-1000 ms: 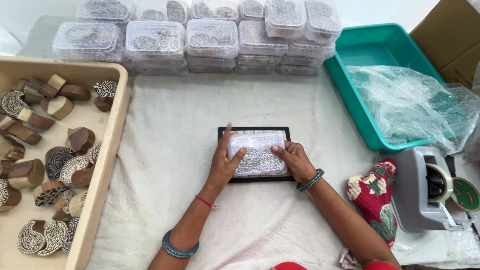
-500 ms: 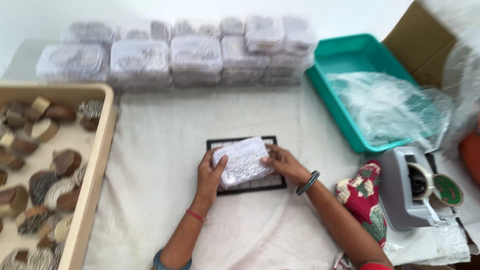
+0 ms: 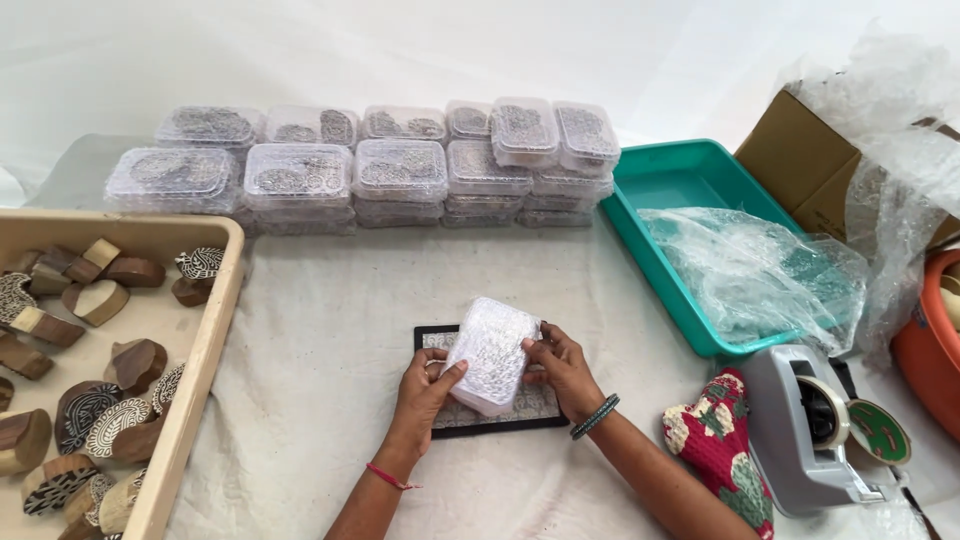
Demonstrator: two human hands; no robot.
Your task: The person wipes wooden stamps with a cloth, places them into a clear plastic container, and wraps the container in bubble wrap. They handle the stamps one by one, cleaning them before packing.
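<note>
White cloth (image 3: pixel 330 400) covers the table, with a pale wall behind. Both hands lift a clear lidded box (image 3: pixel 492 354) tilted above a black-framed patterned tray (image 3: pixel 495 417). The left hand (image 3: pixel 425 385) curls around the box's near left edge, thumb pressed on top. The right hand (image 3: pixel 562 368) grips the right side, its fingers half closed against the wall of the box. Stacked clear boxes (image 3: pixel 380 170) line the far edge. A beige tray of wooden blocks (image 3: pixel 205 340) bounds the left; a teal tray (image 3: pixel 640 240) with plastic wrap (image 3: pixel 750 265), a tape dispenser (image 3: pixel 810 430) and a floral cloth (image 3: pixel 720 445) crowd the right. Bare cloth lies between the hands and the stacks.
</note>
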